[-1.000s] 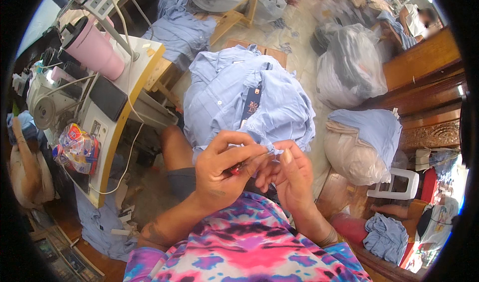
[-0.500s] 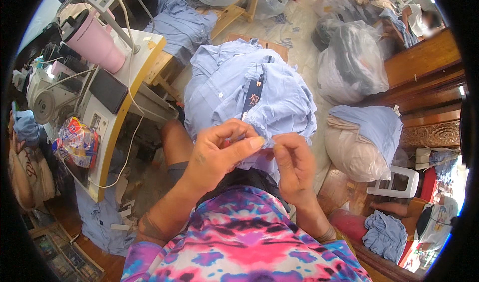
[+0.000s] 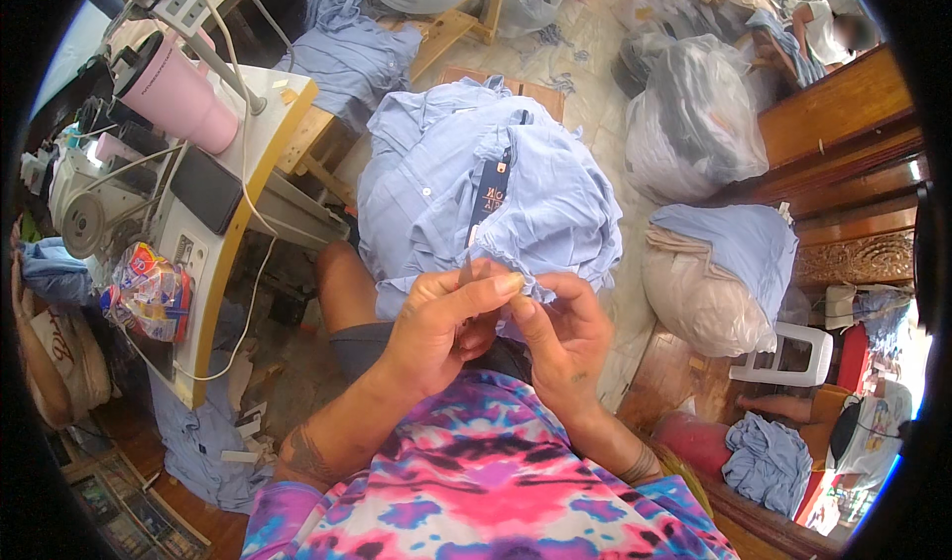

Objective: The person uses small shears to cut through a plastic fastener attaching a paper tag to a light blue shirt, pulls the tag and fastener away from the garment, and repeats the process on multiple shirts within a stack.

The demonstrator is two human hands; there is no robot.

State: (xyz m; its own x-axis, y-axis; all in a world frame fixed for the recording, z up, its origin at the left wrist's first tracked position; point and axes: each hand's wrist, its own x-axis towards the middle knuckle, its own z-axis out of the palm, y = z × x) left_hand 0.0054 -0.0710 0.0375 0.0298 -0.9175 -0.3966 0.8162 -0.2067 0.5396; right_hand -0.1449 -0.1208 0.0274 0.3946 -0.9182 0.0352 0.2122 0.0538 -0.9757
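Observation:
A light blue shirt lies bunched in front of me, with a white button and a dark printed tag showing. My left hand is closed, thumb and forefinger pinching a gathered edge of this cloth. A thin dark pointed thing sticks up beside its fingers; I cannot make out what it is. My right hand pinches the same edge just to the right. The two thumbs almost touch, and fingers hide the spot between them.
At left a worktable bears a pink tumbler, a black phone, a bread-like packet and a sewing machine. On the right are stuffed plastic bags, a cloth bundle and a white stool. Other people sit at the edges.
My right hand has moved left and slightly down, closing against the cloth edge beside my left thumb. The dark pointed thing by my left fingers now shows more clearly.

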